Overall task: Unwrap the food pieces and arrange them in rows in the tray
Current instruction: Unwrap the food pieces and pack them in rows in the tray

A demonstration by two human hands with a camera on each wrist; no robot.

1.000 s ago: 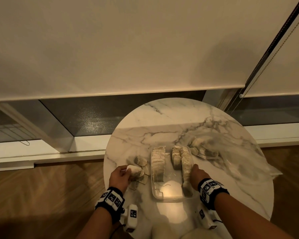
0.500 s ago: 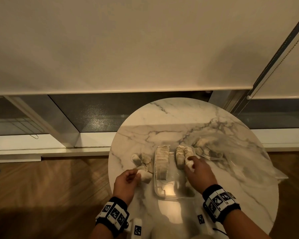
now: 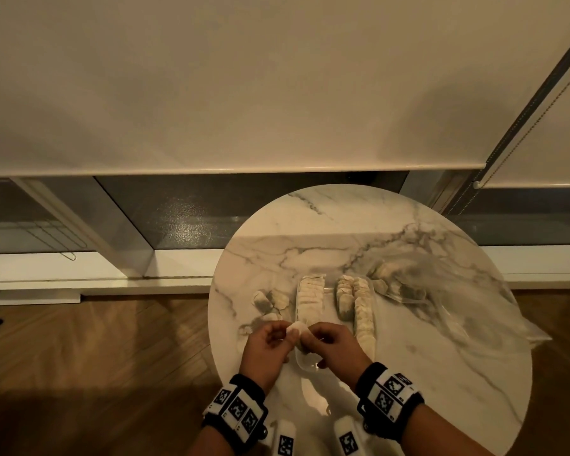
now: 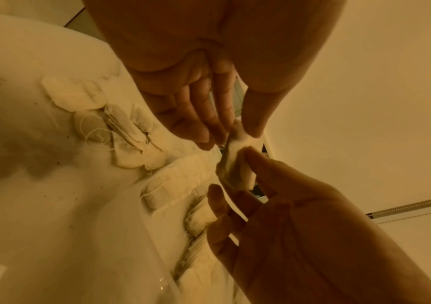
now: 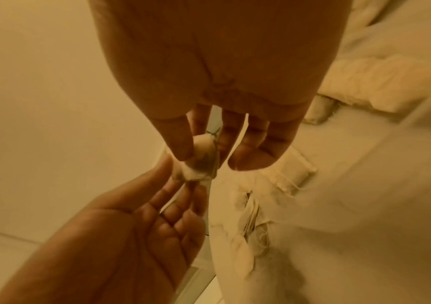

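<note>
Head view shows both hands now meeting just in front of the tray's [image 3: 305,365] near left corner, where half a second ago they were apart: the left hand [image 3: 269,348] was left of the tray with a wrapped piece, the right hand [image 3: 334,345] at the rows on the tray's right side. Now the piece [image 3: 296,330] hangs between them, above the table [image 3: 408,357]. From the left wrist view, the left thumb and fingers pinch one end of the piece [image 4: 235,164], and the right fingertips [image 4: 254,158] clamp the other end. That reads as the unwrapping step beginning. Inside the tray stand a left row [image 3: 311,299], a short middle row [image 3: 344,299] and a long right row [image 3: 364,315]. Loose pieces [image 3: 272,299] wait left of the tray; a plastic bag [image 3: 441,297] with more lies right of it.
</note>
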